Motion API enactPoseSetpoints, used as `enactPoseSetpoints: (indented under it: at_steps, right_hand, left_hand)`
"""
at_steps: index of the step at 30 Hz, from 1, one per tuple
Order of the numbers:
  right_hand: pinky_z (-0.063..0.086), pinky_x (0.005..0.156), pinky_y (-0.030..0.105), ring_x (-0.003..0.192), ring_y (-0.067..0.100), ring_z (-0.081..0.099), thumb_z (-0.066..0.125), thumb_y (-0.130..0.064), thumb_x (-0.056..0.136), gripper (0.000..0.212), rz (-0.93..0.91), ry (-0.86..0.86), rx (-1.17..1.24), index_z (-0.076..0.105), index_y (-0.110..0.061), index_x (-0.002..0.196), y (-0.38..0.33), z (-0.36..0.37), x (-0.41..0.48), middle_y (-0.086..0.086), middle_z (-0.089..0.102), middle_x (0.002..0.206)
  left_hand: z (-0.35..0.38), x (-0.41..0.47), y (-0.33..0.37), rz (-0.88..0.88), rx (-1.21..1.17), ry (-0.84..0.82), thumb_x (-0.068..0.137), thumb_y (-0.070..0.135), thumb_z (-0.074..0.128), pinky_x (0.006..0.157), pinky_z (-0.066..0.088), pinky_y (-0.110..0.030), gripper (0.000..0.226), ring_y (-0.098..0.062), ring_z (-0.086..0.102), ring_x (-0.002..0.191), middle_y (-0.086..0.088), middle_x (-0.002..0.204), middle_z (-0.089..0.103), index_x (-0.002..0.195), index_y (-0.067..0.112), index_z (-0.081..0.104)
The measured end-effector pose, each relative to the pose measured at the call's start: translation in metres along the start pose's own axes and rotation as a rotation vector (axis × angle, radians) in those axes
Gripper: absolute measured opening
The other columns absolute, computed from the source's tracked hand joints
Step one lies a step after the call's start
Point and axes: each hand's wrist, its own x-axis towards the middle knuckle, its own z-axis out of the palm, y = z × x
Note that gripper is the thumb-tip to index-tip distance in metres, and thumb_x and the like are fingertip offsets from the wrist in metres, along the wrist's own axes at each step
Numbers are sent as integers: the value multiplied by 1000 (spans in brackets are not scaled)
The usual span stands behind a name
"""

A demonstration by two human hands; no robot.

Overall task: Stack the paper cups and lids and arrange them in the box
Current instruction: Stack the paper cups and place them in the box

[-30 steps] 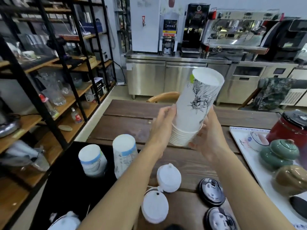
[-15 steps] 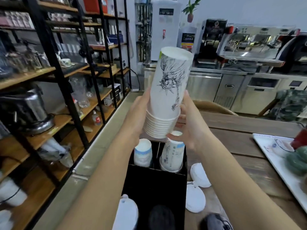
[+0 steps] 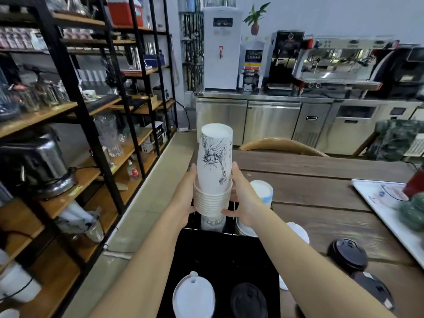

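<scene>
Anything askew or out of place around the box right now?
Nothing damaged or spilled. The cup stack, upside down, is held in both hands above the black box. Black lids and a white lid lie loose on the table.

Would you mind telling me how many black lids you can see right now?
3: one black lid in the box at the near end, two on the table, one behind the other. Arms may hide more.

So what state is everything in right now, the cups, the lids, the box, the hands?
Cup stack: upside down, held above the box.
Left hand: gripping the stack.
Right hand: gripping the stack.
Black box: open, partly filled.
White lid: inside the box.
Black lids: loose on the table.
</scene>
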Motion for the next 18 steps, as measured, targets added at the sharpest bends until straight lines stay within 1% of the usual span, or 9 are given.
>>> enactPoseSetpoints:
  at_steps: [4,6,8,10,12,13,14,16,18]
  right_hand:
    - [49,96,51,116,24,50,35,-65,88,56,14,40,-65,55,-27,125,8,2,11,-3,54,126]
    - [49,96,52,117,27,50,33,-62,90,58,27,47,-111,52,-23,128,13,0,21,0,54,129]
    - [49,95,51,118,30,50,32,-57,92,57,42,69,-195,51,-18,129,17,-1,29,4,54,128]
    - [51,91,44,109,30,54,34,-46,92,48,28,71,-272,56,-13,118,22,-3,35,7,58,116]
    - [47,73,31,87,24,53,37,-28,90,27,-32,96,-320,58,-12,92,27,-5,37,6,56,91]
    - [42,69,31,81,23,49,39,-19,87,18,-82,123,-382,56,-12,85,28,-7,38,4,53,83]
    - [41,71,32,83,23,48,40,-11,84,17,-142,144,-456,56,-13,89,31,-8,39,2,54,85]
    - [47,88,40,98,23,55,42,-3,82,32,-239,151,-520,55,-16,108,33,-9,37,0,62,103]
    - [48,94,45,102,24,59,45,-2,82,33,-309,122,-561,50,-24,107,35,-7,32,3,65,107]
  left_hand:
    - [-4,20,-16,-56,-19,-1,92,58,31,107,38,-47,55,-26,49,125,-4,136,56,127,23,55]
    - [-4,27,-23,-59,15,8,94,53,31,100,40,-43,50,-25,50,121,-4,134,55,127,23,53]
    - [-4,32,-29,-60,54,28,97,44,31,95,42,-41,39,-24,52,115,-4,130,56,120,22,54]
    - [-4,38,-34,-38,79,56,97,33,32,97,44,-42,24,-24,55,111,-6,123,60,100,25,54]
    - [-4,43,-38,-12,110,86,95,26,35,91,44,-38,21,-23,58,101,-7,110,63,85,23,53]
    - [-2,45,-39,5,135,98,93,27,37,91,44,-37,22,-23,58,99,-7,106,64,83,21,55]
    - [0,47,-40,30,155,108,93,30,40,94,45,-38,23,-23,59,99,-6,103,65,85,20,58]
    - [4,47,-39,65,156,98,95,39,40,94,44,-37,30,-19,58,93,-1,96,64,92,18,61]
    - [7,47,-40,93,96,68,94,48,39,89,43,-35,35,-15,58,87,3,89,63,90,20,61]
